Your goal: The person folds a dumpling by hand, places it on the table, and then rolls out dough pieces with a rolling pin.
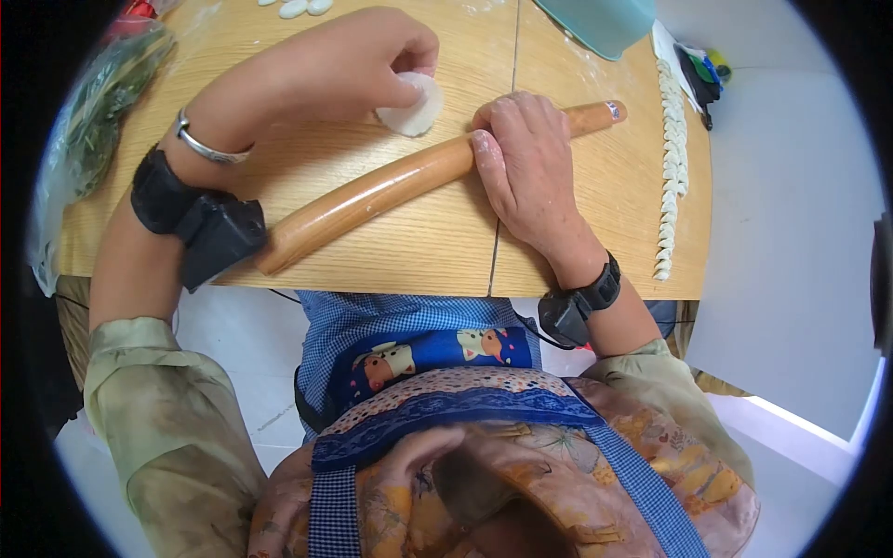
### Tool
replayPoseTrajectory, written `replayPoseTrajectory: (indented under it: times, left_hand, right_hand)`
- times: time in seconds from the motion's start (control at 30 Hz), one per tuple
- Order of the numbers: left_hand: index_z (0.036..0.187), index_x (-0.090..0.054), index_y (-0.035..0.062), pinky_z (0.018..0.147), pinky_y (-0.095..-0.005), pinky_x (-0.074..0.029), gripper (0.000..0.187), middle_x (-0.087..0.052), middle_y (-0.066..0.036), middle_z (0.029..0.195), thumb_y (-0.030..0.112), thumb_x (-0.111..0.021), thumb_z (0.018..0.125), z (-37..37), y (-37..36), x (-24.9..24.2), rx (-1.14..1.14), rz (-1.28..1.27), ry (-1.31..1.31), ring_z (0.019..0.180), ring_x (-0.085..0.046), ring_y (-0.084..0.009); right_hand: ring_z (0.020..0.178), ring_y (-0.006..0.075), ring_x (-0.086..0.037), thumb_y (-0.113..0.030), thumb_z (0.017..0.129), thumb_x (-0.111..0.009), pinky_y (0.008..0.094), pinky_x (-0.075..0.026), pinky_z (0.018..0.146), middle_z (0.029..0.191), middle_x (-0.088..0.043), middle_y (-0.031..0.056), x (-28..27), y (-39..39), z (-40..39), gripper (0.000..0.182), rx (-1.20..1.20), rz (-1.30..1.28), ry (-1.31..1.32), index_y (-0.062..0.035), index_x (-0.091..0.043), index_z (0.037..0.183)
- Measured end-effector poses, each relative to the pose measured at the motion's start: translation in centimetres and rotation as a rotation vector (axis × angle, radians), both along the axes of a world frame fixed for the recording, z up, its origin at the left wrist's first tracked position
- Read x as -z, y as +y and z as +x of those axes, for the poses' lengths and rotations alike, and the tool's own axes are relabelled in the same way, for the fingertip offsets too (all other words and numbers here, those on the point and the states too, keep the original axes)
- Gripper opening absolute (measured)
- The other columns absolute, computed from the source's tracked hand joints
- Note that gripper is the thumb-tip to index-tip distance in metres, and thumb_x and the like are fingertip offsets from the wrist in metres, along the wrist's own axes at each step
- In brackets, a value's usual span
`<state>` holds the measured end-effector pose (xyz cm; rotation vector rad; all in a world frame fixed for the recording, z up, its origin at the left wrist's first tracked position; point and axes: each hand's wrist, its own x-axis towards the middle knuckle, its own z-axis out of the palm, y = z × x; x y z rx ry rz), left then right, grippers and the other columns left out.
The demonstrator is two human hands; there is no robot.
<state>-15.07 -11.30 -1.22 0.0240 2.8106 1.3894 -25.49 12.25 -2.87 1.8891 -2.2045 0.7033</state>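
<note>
A round, thin white dough piece [416,110] is pinched at its upper left edge by my left hand [377,65], just over the wooden table [391,256]. A long brown rolling pin [372,191] lies slanted across the table, its right end farther from me. My right hand [527,163] is wrapped over the pin toward that right end, with white flour on the fingers. The dough piece is beyond the pin, to the left of my right hand, and does not touch the pin.
Small white dough pieces [293,8] sit at the far edge of view. A teal bowl [605,23] stands at the far right. Rows of folded dough pieces [670,177] line the right side. A plastic bag with greens [98,130] lies at the left.
</note>
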Motion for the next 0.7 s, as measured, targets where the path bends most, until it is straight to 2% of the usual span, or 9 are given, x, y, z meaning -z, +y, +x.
replayPoseTrajectory:
  times: [0.07, 0.13, 0.17, 0.23, 0.33, 0.47, 0.53, 0.7]
  left_hand:
    - [0.095, -0.064, -0.0016, 0.065, -0.0279, -0.045, 0.014, -0.060, -0.002, 0.076, 0.006, -0.065, 0.084, 0.0, 0.0, -0.1, 0.010, 0.080, -0.062, 0.072, -0.055, -0.0100]
    - [0.096, -0.065, -0.0002, 0.069, -0.0261, -0.048, 0.015, -0.061, 0.000, 0.082, 0.005, -0.065, 0.083, 0.2, 0.2, 0.0, 0.018, 0.341, -0.057, 0.075, -0.056, -0.0093]
    - [0.096, -0.065, -0.0002, 0.069, -0.0261, -0.048, 0.015, -0.061, 0.000, 0.082, 0.005, -0.065, 0.083, 0.2, 0.2, 0.0, 0.018, 0.341, -0.058, 0.075, -0.056, -0.0093]
    - [0.098, -0.065, 0.0008, 0.071, -0.0251, -0.049, 0.018, -0.062, 0.000, 0.085, 0.004, -0.067, 0.081, 0.1, 0.1, 0.1, 0.052, 0.277, -0.139, 0.076, -0.057, -0.0094]
    - [0.099, -0.065, 0.0003, 0.070, -0.0260, -0.049, 0.019, -0.061, 0.000, 0.083, 0.003, -0.068, 0.080, 0.1, 0.2, 0.0, 0.019, 0.148, -0.117, 0.076, -0.058, -0.0098]
    - [0.099, -0.065, -0.0006, 0.068, -0.0270, -0.049, 0.020, -0.062, -0.001, 0.080, 0.004, -0.070, 0.080, -0.2, 0.0, 0.3, 0.001, 0.113, -0.190, 0.075, -0.058, -0.0108]
    - [0.094, -0.065, -0.0008, 0.067, -0.0279, -0.049, 0.015, -0.061, -0.003, 0.076, 0.005, -0.071, 0.081, 0.0, -0.1, 1.1, -0.028, 0.080, -0.039, 0.074, -0.058, -0.0121]
    - [0.092, -0.063, -0.0010, 0.064, -0.0291, -0.047, 0.015, -0.060, -0.004, 0.075, 0.009, -0.070, 0.083, -0.2, -0.1, 1.1, -0.038, -0.008, -0.020, 0.071, -0.057, -0.0134]
  right_hand:
    - [0.092, 0.0322, -0.052, -0.022, 0.095, -0.060, 0.0455, -0.039, 0.086, 0.092, -0.055, 0.0127, 0.0, 0.0, 0.0, 0.016, 0.005, 0.003, -0.002, -0.0064, -0.060, 0.097]
    - [0.092, 0.0321, -0.053, -0.023, 0.095, -0.060, 0.0455, -0.039, 0.086, 0.092, -0.055, 0.0127, 0.0, 0.0, 0.0, 0.016, 0.005, 0.002, -0.005, -0.0065, -0.060, 0.096]
    - [0.092, 0.0319, -0.053, -0.023, 0.095, -0.060, 0.0454, -0.039, 0.086, 0.092, -0.055, 0.0127, 0.0, 0.0, 0.0, 0.016, 0.005, 0.000, -0.008, -0.0066, -0.060, 0.096]
    - [0.092, 0.0318, -0.053, -0.023, 0.095, -0.060, 0.0453, -0.039, 0.086, 0.092, -0.055, 0.0127, 0.1, -0.1, -0.1, 0.016, 0.000, -0.005, -0.010, -0.0067, -0.060, 0.095]
    - [0.091, 0.0316, -0.053, -0.023, 0.095, -0.059, 0.0450, -0.039, 0.086, 0.091, -0.055, 0.0124, 0.1, 0.0, -0.1, 0.016, -0.005, -0.009, -0.014, -0.0070, -0.060, 0.094]
    - [0.090, 0.0315, -0.052, -0.023, 0.096, -0.059, 0.0445, -0.039, 0.086, 0.090, -0.054, 0.0120, 0.0, 0.0, 0.0, 0.016, 0.006, 0.021, -0.005, -0.0071, -0.060, 0.094]
    - [0.090, 0.0314, -0.052, -0.023, 0.096, -0.059, 0.0444, -0.039, 0.086, 0.090, -0.054, 0.0119, 0.1, -0.1, 0.0, 0.016, -0.002, 0.011, 0.004, -0.0068, -0.060, 0.094]
    - [0.089, 0.0321, -0.053, -0.023, 0.095, -0.058, 0.0455, -0.040, 0.083, 0.090, -0.055, 0.0122, -0.4, -1.3, -0.7, 0.016, -0.046, 0.007, 0.056, -0.0066, -0.058, 0.093]
